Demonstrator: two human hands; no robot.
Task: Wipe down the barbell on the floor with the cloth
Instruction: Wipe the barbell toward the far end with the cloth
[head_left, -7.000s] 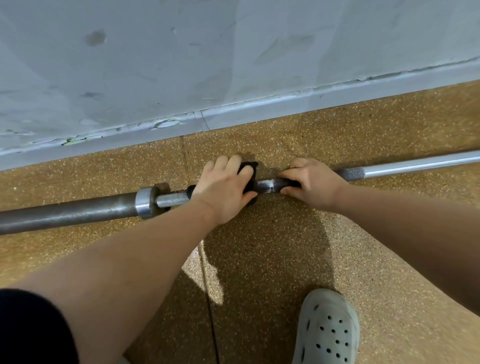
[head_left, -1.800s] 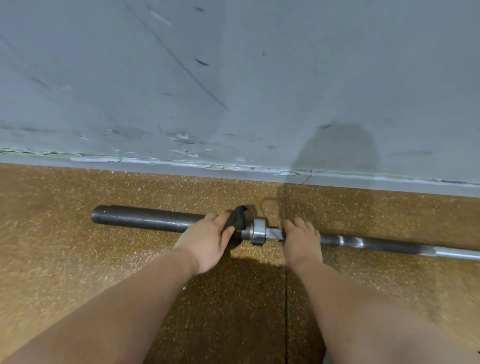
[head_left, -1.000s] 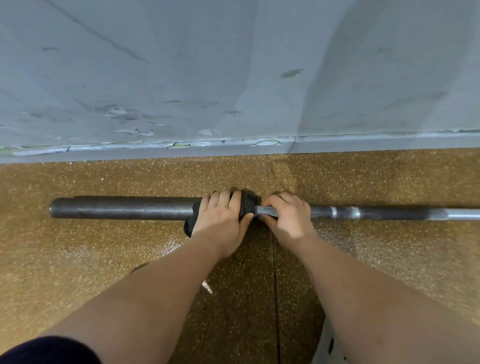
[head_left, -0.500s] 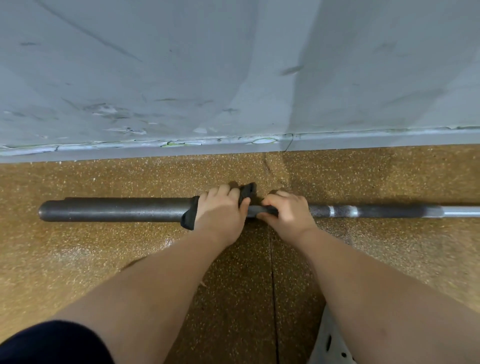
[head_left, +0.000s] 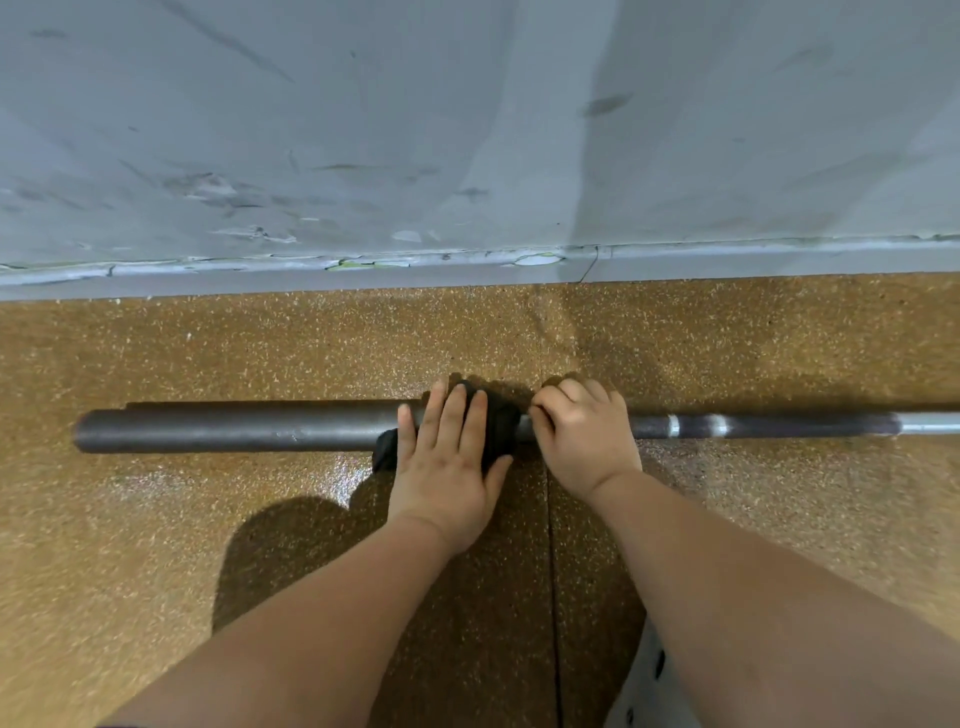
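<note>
Head view. Long dark grey steel barbell (head_left: 234, 431) flat on speckled brown rubber floor (head_left: 182, 545), parallel to scuffed grey wall (head_left: 467, 130). Crumpled black cloth (head_left: 500, 428) draped over bar where thick sleeve meets thin shaft. Left hand (head_left: 447, 467) on top, fingers nearly straight, pressing cloth down. Right hand (head_left: 584, 441) just beside cloth, fingers curled round shaft. White perforated clog (head_left: 644, 691) at bottom edge, partly behind right forearm.

One wide-angle camera, worn on the head, looked forward and steeply down, low over the speckled floor (head_left: 208, 545) and squarely facing the grey wall (head_left: 467, 130). The barbell (head_left: 234, 431) crossed mid-frame from side to side — the left hand (head_left: 447, 467) and right hand (head_left: 587, 441) sat centred, near the lens.
</note>
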